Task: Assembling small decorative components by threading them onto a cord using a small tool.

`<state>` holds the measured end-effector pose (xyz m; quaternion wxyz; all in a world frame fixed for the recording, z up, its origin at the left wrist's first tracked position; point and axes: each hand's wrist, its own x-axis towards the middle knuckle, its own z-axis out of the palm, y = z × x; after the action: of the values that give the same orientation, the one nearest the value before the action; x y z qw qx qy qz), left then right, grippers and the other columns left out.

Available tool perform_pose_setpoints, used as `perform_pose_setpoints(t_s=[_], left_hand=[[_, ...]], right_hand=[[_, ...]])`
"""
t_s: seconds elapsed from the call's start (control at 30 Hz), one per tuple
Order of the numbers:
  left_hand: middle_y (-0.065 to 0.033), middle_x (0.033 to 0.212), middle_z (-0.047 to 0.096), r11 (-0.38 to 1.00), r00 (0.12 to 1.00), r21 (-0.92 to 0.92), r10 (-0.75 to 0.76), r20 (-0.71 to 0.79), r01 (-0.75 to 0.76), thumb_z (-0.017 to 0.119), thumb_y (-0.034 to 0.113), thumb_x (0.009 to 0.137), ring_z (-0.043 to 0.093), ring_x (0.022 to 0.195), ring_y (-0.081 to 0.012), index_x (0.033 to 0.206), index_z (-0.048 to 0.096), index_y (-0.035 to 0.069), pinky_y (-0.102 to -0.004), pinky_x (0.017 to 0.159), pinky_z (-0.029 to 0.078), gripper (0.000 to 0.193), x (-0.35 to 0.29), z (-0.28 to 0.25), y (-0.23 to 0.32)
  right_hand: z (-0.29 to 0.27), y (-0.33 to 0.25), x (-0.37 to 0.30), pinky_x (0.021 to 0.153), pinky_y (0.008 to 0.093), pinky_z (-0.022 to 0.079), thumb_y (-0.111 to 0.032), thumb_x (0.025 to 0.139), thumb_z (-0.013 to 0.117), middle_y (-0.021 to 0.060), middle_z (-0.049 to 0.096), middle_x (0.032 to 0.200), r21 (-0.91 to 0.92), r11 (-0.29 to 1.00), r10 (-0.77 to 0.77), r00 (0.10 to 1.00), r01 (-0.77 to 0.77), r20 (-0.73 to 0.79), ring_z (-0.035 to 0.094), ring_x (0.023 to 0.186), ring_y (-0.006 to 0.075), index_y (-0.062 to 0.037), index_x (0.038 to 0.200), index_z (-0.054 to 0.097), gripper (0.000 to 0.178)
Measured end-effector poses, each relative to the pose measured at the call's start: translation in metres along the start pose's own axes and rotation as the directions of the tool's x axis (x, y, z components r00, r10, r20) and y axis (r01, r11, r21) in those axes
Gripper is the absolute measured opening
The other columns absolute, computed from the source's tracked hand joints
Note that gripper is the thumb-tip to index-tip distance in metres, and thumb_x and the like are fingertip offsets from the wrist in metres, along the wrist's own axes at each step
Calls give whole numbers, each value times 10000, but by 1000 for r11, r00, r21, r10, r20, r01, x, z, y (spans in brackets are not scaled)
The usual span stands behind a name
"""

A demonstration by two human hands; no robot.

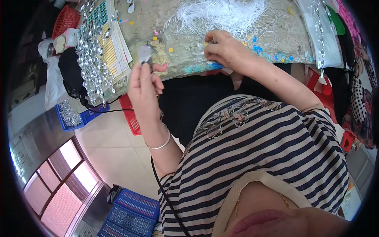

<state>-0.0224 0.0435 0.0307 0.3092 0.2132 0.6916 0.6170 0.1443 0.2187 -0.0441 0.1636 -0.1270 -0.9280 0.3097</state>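
My left hand (pixel 144 85) is raised at the near edge of the table, to the left. Between its fingers it holds a small metal tool with a flat, rounded silver end (pixel 145 51) and a dark lower part. Its exact kind does not show. My right hand (pixel 229 50) rests at the table's near edge, fingers bent and pinched together. Whatever they may hold is too small to make out. Just beyond that hand lies a loose, tangled heap of white cord (pixel 221 15), with strands spreading toward it.
Strands of silver twisted beads (pixel 92 59) hang over the table's left side beside yellow striped cards (pixel 112 51). Small blue and yellow scraps (pixel 257 49) dot the worn tabletop (pixel 177 51). A blue bin of shiny pieces (pixel 70 114) stands below left; a clear plastic sheet (pixel 321 35) lies right.
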Motion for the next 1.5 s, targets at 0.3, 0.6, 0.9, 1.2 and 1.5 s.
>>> perform_pose_setpoints(t_s=[0.3,0.6,0.9,1.2,1.5], left_hand=[[-11,796,618,984,977,-29,-170,126,175,506,184,948,435,537,-13,1131,590,10,-159,471,341,266,-18,23,-30],[31,683,562,979,966,-82,-167,195,185,674,117,839,394,500,10,1166,591,32,-149,433,282,349,-16,55,-16],[39,649,558,975,966,-70,-197,169,211,678,168,849,391,484,6,989,673,47,-161,425,268,185,-12,67,-12],[29,649,573,987,987,-31,-160,22,161,675,158,850,425,502,-5,940,684,19,-160,433,281,166,-12,57,-13],[30,633,564,982,977,-34,-182,108,186,681,148,842,408,495,-1,934,696,39,-156,437,269,143,-17,62,-9]], right_hand=[[-10,-10,1,829,310,426,-50,848,577,120,463,1015,222,974,64,992,-38,-108,510,953,238,-16,868,533,59],[-43,-37,2,811,274,420,-85,905,523,88,466,1061,482,847,209,974,-224,85,487,901,150,-30,890,515,57],[-40,-33,0,729,309,445,-172,888,565,91,474,931,428,892,162,987,-144,-5,513,838,205,-31,910,548,143],[-49,12,-8,745,264,448,-98,875,572,92,509,1155,203,950,279,936,-237,-215,516,812,144,-30,1009,580,151],[-46,-50,-6,551,227,487,-150,918,547,40,588,777,461,871,161,985,-172,63,564,591,101,-78,1197,535,288]])
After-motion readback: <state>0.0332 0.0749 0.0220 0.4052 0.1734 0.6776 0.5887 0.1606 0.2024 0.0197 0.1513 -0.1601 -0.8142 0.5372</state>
